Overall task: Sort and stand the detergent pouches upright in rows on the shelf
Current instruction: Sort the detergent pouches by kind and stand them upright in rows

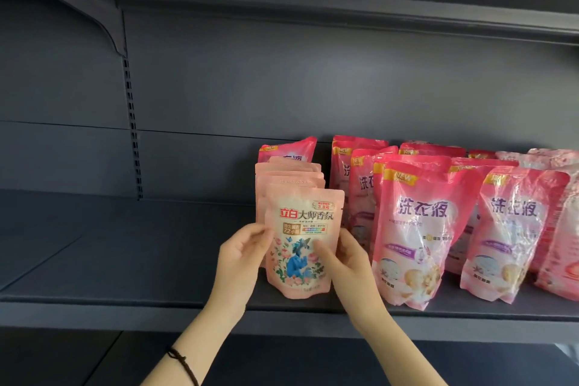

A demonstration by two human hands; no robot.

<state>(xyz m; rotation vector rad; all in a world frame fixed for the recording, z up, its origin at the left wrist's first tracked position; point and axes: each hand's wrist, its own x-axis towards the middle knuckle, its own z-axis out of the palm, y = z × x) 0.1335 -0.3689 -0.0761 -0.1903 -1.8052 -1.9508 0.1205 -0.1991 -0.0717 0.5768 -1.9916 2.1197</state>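
I see both hands on the small pouch [302,241], which stands upright at the front of the shelf [131,263]. The left hand [241,255] pinches its left edge; the right hand [343,257] clamps its right side, thumb across the flower print. More small pouches [289,174] line up behind it (same pale pink). Bigger pink bags [418,229] stand just to the right.
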